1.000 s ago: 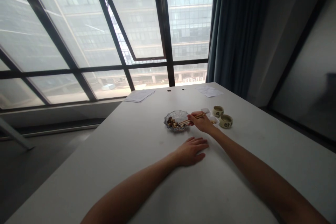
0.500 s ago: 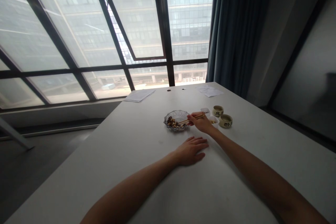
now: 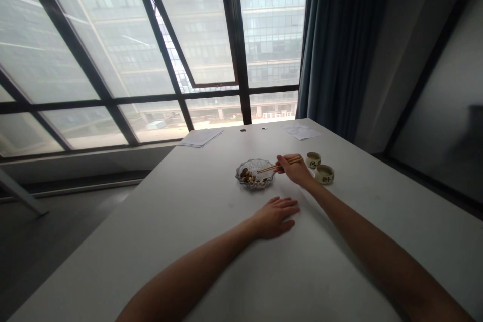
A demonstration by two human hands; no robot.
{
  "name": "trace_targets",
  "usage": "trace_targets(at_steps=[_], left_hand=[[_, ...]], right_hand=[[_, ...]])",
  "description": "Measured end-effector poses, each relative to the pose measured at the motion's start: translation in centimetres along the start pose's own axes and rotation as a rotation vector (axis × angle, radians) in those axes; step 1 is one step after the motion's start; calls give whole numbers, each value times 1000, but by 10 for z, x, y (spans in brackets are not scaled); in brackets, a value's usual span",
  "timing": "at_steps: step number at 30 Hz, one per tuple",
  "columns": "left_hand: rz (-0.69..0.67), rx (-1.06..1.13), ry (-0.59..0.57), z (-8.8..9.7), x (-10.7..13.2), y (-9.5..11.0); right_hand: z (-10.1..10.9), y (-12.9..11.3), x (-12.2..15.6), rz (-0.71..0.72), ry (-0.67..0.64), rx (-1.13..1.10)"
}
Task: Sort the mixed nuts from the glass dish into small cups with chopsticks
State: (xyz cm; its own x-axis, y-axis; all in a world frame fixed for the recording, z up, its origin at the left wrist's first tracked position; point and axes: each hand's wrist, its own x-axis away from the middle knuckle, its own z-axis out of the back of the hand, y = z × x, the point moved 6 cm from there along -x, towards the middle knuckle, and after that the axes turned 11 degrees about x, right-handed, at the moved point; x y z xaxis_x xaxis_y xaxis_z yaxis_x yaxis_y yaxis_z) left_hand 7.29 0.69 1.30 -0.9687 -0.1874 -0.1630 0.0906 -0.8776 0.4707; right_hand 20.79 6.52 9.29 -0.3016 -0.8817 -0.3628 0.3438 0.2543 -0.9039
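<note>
View: head camera, looking forward and down along the bench from its near end toward a window.

Right hand: raised just above the bench at the far right of the dish, fingers curled and closed around a pair of chopsticks.

Chopsticks: wooden, held together and nearly level, pointing left, with their tips over the right part of the dish. Whether the tips touch the food or the glass cannot be told.

Left hand: open, lying flat on the bench with fingers spread, holding nothing. It sits nearer than the dish, a little way from it.

Glass dish: shallow, with a ridged, scalloped rim, standing on the bench left of the right hand.

Food: a small heap of brown lumps, lying in the left part of the dish.

Cups: two small cream cups with dark lettering, just right of the right hand; the second cup sits nearer.

Small white tray: mostly hidden behind the right hand.

Papers: one stack near the far left edge of the bench, and loose sheets at the far right.

Bench: white, running toward the window, with a dark blue curtain to the right.
</note>
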Motion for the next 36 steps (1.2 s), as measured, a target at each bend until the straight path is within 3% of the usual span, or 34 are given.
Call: trace_targets(at_steps=[3, 8, 12, 15, 21, 25, 31, 36], left_hand=[[-4, 1, 3, 0, 0, 0], [-8, 6, 2, 0, 0, 0], [-7, 7, 9, 2, 1, 0], [-1, 14, 2, 2, 1, -1], [12, 21, -9, 2, 1, -2], [8, 19, -8, 2, 1, -2], [9, 15, -8, 1, 1, -3], [7, 21, 1, 1, 1, -3]], right_hand=[[35, -24, -7, 2, 102, -12], [118, -64, -7, 18, 362, 71], [175, -68, 0, -71, 492, 227], [196, -56, 1, -144, 481, 291], [193, -24, -10, -303, 368, 371], [188, -16, -15, -315, 339, 406], [190, -28, -13, -232, 362, 421], [158, -55, -11, -21, 363, 286]])
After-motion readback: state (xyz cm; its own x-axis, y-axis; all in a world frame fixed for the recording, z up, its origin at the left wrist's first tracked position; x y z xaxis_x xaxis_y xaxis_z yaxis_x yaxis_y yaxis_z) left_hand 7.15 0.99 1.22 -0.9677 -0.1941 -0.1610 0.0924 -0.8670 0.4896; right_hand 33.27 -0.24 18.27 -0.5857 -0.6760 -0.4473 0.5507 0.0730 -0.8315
